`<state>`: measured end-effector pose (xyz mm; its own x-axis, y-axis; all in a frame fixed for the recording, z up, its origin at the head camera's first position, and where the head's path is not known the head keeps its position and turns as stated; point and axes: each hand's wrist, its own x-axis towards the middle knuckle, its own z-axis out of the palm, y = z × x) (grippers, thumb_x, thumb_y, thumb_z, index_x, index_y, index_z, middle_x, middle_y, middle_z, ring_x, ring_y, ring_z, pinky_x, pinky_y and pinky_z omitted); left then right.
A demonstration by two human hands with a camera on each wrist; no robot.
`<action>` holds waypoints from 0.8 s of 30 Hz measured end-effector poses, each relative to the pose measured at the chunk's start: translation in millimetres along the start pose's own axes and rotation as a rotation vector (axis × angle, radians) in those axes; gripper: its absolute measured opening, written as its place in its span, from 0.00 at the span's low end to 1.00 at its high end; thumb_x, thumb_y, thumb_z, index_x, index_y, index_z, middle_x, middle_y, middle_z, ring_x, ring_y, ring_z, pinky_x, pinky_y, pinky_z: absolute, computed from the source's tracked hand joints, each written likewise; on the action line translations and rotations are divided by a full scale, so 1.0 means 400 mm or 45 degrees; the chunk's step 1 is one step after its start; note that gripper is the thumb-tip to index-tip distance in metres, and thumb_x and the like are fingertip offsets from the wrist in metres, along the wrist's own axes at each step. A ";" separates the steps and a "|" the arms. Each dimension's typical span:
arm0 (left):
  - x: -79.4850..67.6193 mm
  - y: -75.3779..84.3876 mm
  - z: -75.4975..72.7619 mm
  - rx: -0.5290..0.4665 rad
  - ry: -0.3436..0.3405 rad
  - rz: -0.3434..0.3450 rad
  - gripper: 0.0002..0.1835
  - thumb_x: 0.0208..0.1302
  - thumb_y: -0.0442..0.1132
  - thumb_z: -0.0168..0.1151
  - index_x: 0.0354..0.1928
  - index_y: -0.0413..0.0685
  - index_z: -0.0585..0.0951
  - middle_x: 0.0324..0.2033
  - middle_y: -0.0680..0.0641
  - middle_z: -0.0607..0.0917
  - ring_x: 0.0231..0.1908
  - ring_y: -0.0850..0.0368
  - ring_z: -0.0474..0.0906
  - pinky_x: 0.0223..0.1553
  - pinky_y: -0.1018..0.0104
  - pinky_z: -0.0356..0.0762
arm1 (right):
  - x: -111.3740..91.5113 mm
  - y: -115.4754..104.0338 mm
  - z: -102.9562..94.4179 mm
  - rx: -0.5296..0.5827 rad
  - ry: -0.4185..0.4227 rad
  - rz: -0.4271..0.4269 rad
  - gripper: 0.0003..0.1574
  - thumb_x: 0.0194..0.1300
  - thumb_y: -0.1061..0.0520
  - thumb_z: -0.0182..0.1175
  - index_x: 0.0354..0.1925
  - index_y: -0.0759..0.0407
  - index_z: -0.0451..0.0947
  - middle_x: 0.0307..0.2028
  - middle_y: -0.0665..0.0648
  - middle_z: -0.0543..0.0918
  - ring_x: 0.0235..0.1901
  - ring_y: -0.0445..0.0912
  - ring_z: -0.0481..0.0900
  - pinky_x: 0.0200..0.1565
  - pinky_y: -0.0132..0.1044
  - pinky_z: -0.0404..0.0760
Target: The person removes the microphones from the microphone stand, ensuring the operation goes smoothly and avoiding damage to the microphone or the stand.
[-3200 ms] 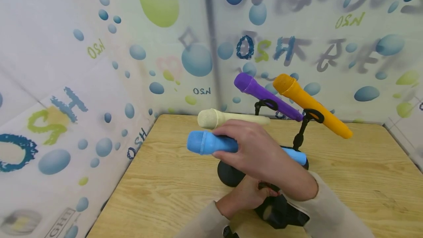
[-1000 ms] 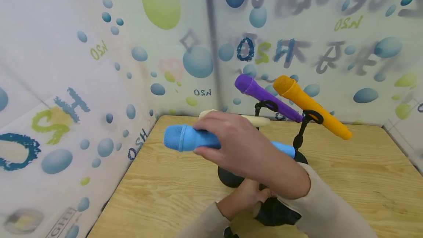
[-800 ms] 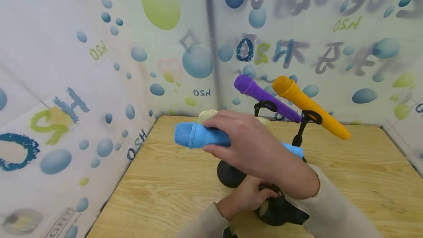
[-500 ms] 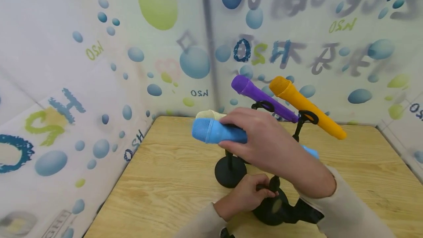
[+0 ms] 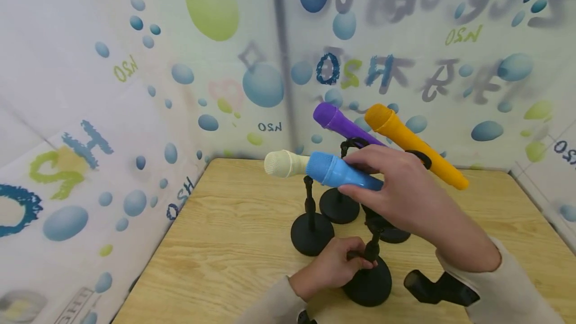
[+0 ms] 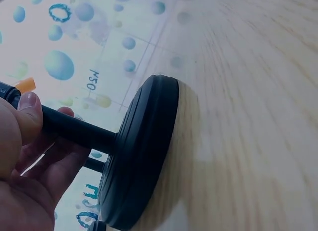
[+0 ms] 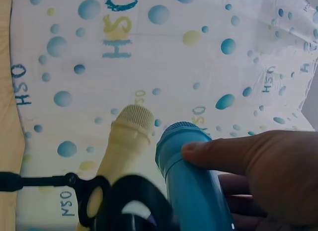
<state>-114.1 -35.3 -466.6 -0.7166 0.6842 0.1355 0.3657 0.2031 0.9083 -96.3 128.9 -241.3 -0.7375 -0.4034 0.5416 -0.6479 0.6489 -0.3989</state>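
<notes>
My right hand (image 5: 405, 199) grips a blue microphone (image 5: 326, 170) around its upper body, head toward the left. In the right wrist view the thumb presses on the blue microphone (image 7: 191, 184) just below its mesh head. Beside it is a black ring clip (image 7: 134, 186) with a gap showing through; whether they touch, I cannot tell. My left hand (image 5: 330, 266) holds the stem of the nearest black microphone stand (image 5: 371, 286). The left wrist view shows thumb and fingers around that stem (image 6: 79, 131), above the round base (image 6: 141, 151) standing on the table.
A cream microphone (image 5: 285, 164), a purple microphone (image 5: 342, 121) and an orange microphone (image 5: 414, 144) sit on black stands farther back. The wooden table (image 5: 216, 244) meets a patterned wall covering (image 5: 225, 74) at the back and left.
My right hand has carried the blue microphone rightward and slightly up, uncovering the cream microphone's head and more of the stands. My left hand keeps its hold on the stem.
</notes>
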 end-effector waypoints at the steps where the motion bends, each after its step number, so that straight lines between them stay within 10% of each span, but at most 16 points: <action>1: 0.000 0.000 0.000 0.008 0.004 0.006 0.06 0.76 0.30 0.66 0.50 0.40 0.87 0.47 0.44 0.95 0.46 0.75 0.87 0.54 0.77 0.82 | -0.005 0.006 -0.004 -0.006 0.005 0.016 0.29 0.59 0.55 0.83 0.56 0.60 0.88 0.50 0.58 0.92 0.46 0.51 0.91 0.49 0.55 0.90; 12: 0.001 -0.002 0.001 -0.036 0.036 0.024 0.05 0.75 0.31 0.67 0.48 0.38 0.87 0.45 0.41 0.94 0.45 0.72 0.88 0.51 0.78 0.83 | -0.052 0.073 -0.035 -0.018 0.016 0.215 0.26 0.64 0.52 0.80 0.58 0.56 0.88 0.49 0.56 0.91 0.45 0.50 0.91 0.45 0.43 0.90; 24: -0.004 0.001 0.000 -0.013 0.017 0.025 0.07 0.75 0.32 0.67 0.50 0.39 0.87 0.46 0.42 0.94 0.48 0.71 0.88 0.52 0.78 0.83 | -0.112 0.146 -0.015 -0.010 -0.032 0.457 0.31 0.66 0.49 0.79 0.61 0.63 0.85 0.55 0.67 0.90 0.49 0.62 0.92 0.47 0.58 0.90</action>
<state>-113.0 -36.2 -466.4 -0.7175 0.6783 0.1584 0.3733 0.1824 0.9096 -100.0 188.7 -284.3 -0.9223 -0.1646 0.3496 -0.3453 0.7572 -0.5545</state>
